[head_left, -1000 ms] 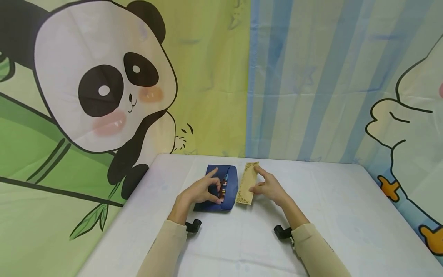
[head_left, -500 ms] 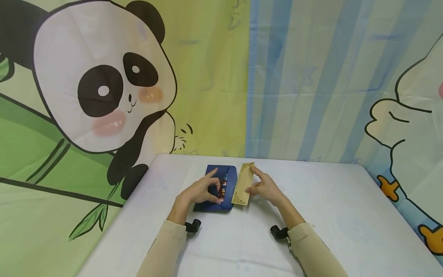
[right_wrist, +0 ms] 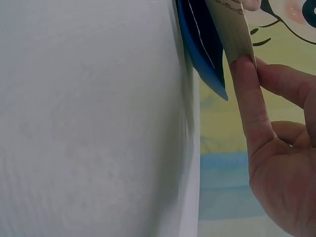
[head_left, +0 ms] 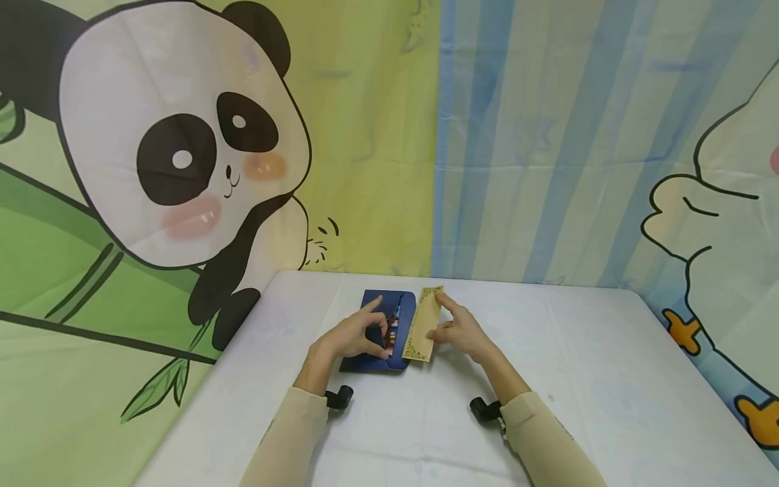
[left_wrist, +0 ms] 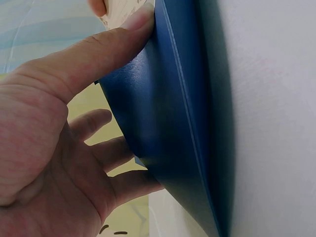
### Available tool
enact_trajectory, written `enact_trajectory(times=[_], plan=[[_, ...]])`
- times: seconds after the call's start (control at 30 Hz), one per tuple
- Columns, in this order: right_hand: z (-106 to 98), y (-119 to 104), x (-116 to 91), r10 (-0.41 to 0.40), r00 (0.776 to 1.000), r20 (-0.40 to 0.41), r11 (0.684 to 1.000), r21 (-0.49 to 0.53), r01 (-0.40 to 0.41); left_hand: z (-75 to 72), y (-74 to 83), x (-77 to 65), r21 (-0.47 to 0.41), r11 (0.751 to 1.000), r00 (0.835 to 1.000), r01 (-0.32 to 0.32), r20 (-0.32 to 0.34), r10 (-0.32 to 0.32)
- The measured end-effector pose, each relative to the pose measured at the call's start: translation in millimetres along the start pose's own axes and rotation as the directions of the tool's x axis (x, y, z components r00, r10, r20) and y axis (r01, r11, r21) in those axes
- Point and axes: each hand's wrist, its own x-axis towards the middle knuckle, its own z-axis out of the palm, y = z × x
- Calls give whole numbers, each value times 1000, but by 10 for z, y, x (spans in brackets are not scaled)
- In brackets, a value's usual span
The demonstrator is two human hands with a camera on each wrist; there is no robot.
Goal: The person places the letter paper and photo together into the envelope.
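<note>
A dark blue envelope (head_left: 372, 365) lies on the table, its opening toward the right. A multicoloured printed thing (head_left: 393, 333) shows in that opening; its kind is not clear. My left hand (head_left: 347, 338) holds the envelope at the opening, with thumb and forefinger bent and the other fingers spread. In the left wrist view, the thumb (left_wrist: 140, 19) lies along the blue edge. My right hand (head_left: 465, 331) pinches a tan card (head_left: 422, 326) with ornate borders by its right side. The card is tilted, its left edge overlapping the envelope's flap in the head view.
Beneath both hands is a white-covered table (head_left: 426, 433). Behind it hangs a printed cloth backdrop (head_left: 517, 135) with a panda and stripes. Black wrist-camera mounts (head_left: 341, 398) stick out at both cuffs.
My right hand has moved the tan card leftward, from beside the envelope to over its flap. The left hand and the envelope have stayed put.
</note>
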Motion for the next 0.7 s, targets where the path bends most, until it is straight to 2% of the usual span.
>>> enact_trajectory(times=[0.7], plan=[[173, -84, 7, -2, 1000, 26, 1000, 25, 1, -4, 6, -1, -5, 1000, 1000, 9, 9, -9]])
